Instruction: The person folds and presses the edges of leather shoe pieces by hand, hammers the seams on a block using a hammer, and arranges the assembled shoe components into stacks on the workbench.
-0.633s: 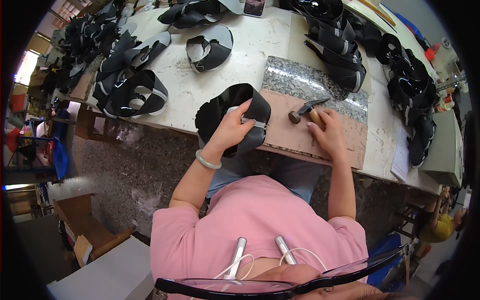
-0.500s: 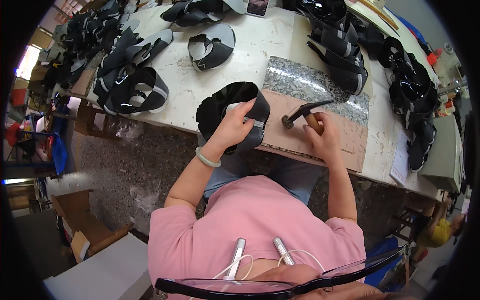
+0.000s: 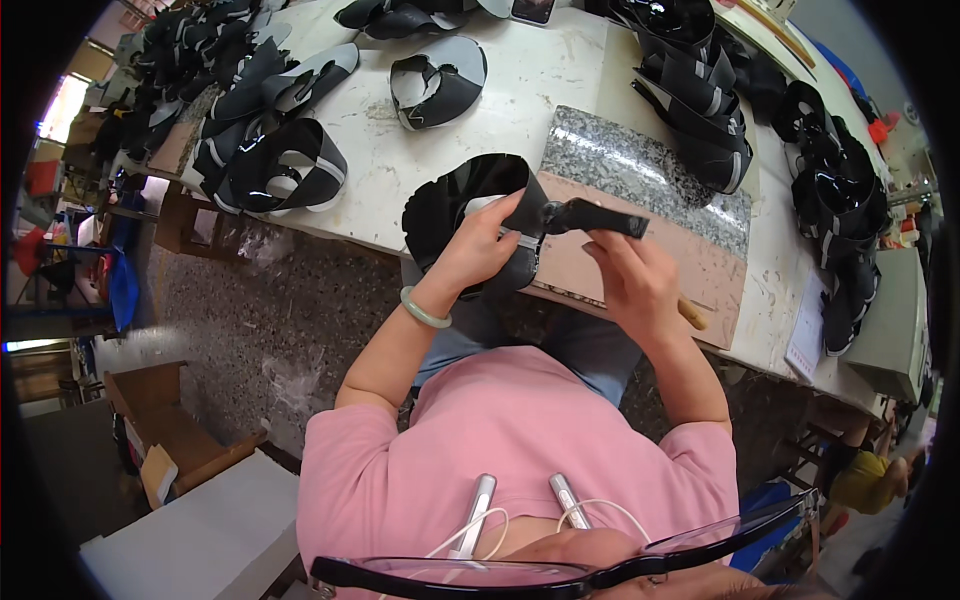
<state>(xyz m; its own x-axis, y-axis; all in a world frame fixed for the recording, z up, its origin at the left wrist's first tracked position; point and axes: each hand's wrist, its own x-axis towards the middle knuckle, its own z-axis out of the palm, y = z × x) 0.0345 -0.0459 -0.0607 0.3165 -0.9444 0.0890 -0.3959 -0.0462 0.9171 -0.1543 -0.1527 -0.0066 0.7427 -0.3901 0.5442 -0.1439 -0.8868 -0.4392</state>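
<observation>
My left hand [image 3: 478, 247] grips a black shoe upper [image 3: 430, 215], thumb and fingers closed on its right side by a grey strip. The upper stands as an open loop over the table's front edge, its inside glossy. In my closed right hand [image 3: 645, 285] is a hammer [image 3: 605, 218] with a dark head and a wooden handle, whose end shows below the hand. The hammer's striking face is right at the upper's right edge; whether it touches I cannot tell. Beneath the hammer lies a pinkish-brown board [image 3: 650, 255].
A speckled stone slab [image 3: 610, 140] lies behind the board on the white table [image 3: 370, 185]. Several black uppers stand at the left [image 3: 330, 165] and at the right [image 3: 735, 150]. One more upper [image 3: 475, 75] sits behind my left hand. A cardboard box [image 3: 165, 400] is on the left below the table.
The hammer has swung left and its head has turned, so its striking face is now at the upper's right edge. My left hand keeps its hold. The whole view has shifted slightly.
</observation>
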